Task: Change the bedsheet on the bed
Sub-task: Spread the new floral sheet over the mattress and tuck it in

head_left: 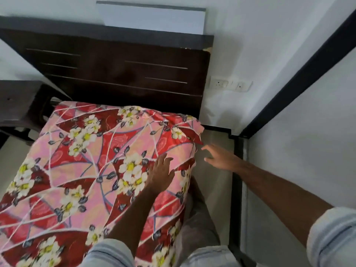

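**Floral sheet on the mattress, both hands at the near corner**

Here we are, looking down over the bed from its right side. The bedsheet (92, 170), red and pink with white and yellow flowers, covers the mattress from the headboard end right down to the bottom of the view, and it hangs over the right edge. Up at the far right corner the cloth is bunched and creased, a loose flap sticking out past the edge.

The left hand (160, 174) lies flat on the sheet near that right edge, fingers straight and spread, palm down. The right hand (219, 158) is off the bed, over the floor just beside the corner flap, fingers open and loosely spread, holding nothing. Both forearms are bare, with pale rolled sleeves.

Around the room: a dark wooden headboard (119, 74) against a white wall, a dark bedside table (21, 105) at the left, a white socket plate (230, 84) right of the headboard, and a grey floor (215, 189) edged with black skirting.
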